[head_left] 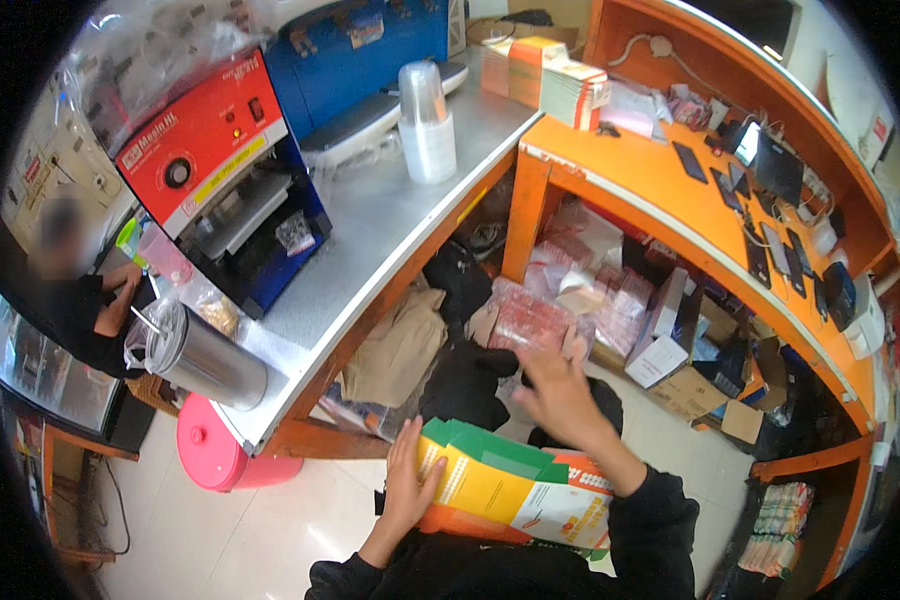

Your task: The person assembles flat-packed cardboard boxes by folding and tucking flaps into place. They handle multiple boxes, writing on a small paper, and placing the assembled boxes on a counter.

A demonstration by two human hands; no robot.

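Note:
On my lap lies printed cardboard packaging (505,485) in yellow, green, orange and white, with green flaps standing up along its far edge. My left hand (410,482) grips its left end, fingers laid along the side and thumb on the yellow face. Raised over the far right part of the packaging is my right hand (560,392), somewhat blurred, with its fingers apart and nothing seen in them. Whether the packaging is one box or a stack of flat ones, I cannot tell.
A red sealing machine (205,130), stacked plastic cups (426,125) and a steel tumbler (210,355) stand on the metal counter (390,215). Phones lie on the orange desk (610,165); packages (530,315) fill the space beneath. A pink bucket (215,445) and another person (80,290) are at left.

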